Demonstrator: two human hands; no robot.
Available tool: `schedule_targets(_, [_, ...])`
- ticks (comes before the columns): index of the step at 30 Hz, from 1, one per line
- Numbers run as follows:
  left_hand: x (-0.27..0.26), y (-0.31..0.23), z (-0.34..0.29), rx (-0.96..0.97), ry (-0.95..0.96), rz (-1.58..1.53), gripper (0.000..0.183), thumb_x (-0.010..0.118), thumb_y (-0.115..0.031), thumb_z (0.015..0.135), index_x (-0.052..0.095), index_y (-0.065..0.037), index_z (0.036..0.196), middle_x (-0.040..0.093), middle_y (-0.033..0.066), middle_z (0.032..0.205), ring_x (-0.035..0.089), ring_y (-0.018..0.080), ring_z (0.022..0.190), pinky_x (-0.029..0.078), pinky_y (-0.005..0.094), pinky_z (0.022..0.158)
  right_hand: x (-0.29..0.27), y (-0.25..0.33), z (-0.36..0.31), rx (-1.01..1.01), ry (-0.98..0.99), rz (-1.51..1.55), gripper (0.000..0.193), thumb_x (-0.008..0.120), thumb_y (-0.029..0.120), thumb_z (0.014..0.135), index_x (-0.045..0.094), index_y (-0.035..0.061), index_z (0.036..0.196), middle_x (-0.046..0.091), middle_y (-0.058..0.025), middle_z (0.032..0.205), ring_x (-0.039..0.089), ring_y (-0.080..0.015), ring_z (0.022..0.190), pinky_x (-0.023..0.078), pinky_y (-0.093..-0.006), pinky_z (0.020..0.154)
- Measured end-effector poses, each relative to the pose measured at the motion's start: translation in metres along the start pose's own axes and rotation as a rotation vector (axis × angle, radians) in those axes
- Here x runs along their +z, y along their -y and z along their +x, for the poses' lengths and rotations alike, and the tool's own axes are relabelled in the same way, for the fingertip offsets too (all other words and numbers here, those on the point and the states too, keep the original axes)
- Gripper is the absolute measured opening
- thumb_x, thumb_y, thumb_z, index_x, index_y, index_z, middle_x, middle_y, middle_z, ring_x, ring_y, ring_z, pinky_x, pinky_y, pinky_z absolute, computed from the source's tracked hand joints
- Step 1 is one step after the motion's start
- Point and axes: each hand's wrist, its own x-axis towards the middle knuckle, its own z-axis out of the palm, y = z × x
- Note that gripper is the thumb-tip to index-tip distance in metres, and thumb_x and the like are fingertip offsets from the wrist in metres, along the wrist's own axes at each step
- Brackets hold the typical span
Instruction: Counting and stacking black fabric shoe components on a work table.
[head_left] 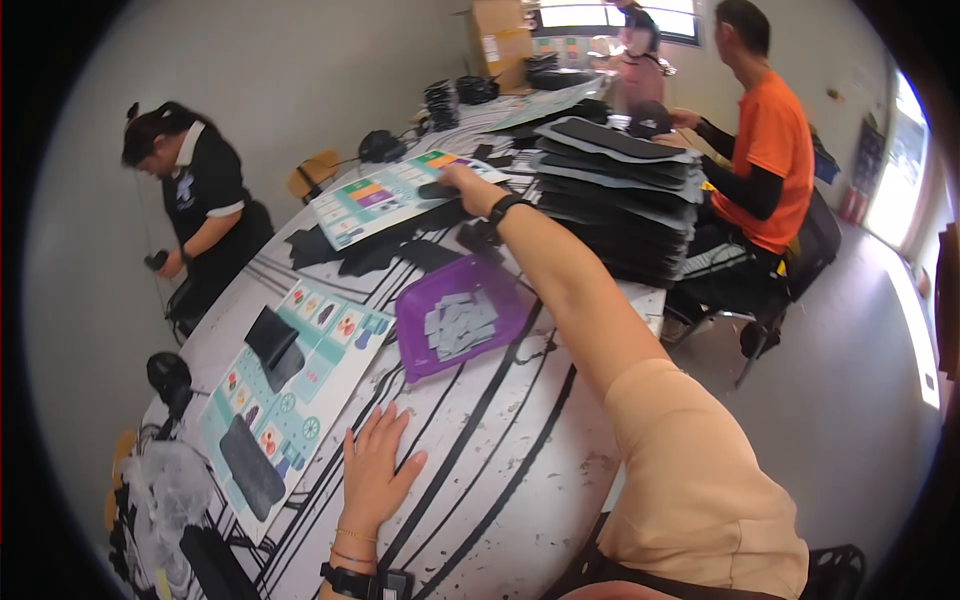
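Note:
My left hand [378, 465] lies flat on the white table [470, 450], its fingers spread and nothing in them. My right arm stretches far across the table. At its end, my right hand [468, 188] is closed at a small black piece [436, 190] over the far printed sheet [375, 205]; the fingertips are small and partly hidden. Left of my left hand is another printed sheet [345, 365] with coloured pictures. On it rest a folded black piece [272, 340] and a flat dark grey piece [250, 467].
A purple basket [405, 335] holds many small grey pieces. Tall stacks of black and grey sheets [615, 200] stand to its right. A person in orange [775, 150] sits at the right; another in black [205, 190] stands at the left. Clear plastic [165, 490] lies lower left.

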Motion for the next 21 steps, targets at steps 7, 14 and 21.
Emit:
schedule_targets(7, [0.000,0.007,-0.016,-0.040,-0.043,-0.018,0.058,0.061,-0.039,0.091,0.050,-0.009,0.139,0.043,0.0105,0.151,0.030,0.0301,0.143,0.010,0.0556,0.116,0.097,0.136,-0.099,-0.167,0.102,0.029,0.039,0.046,0.029,0.097,0.064,-0.0006,0.114,0.063,-0.0146,0.117,0.058,-0.0277,0.110,0.040,-0.0383,0.099])
schedule_targets(14, [0.010,0.005,-0.001,0.043,-0.062,0.008,0.058,0.060,-0.041,0.091,0.049,-0.012,0.140,0.042,0.0099,0.151,0.031,0.0297,0.143,0.013,0.0578,0.115,0.117,0.215,-0.252,-0.325,0.355,-0.083,0.044,0.045,0.034,0.098,0.065,0.0015,0.121,0.059,-0.0138,0.126,0.060,-0.0259,0.102,0.038,-0.0389,0.100])
schedule_targets(21, [0.015,0.012,0.005,0.085,-0.084,0.007,0.057,0.059,-0.044,0.091,0.050,-0.013,0.138,0.044,0.0095,0.150,0.033,0.0294,0.142,0.017,0.0574,0.114,0.143,0.224,-0.384,-0.221,0.640,0.049,0.048,0.051,0.033,0.094,0.059,0.0023,0.129,0.056,-0.0135,0.128,0.062,-0.0217,0.093,0.039,-0.0366,0.099])
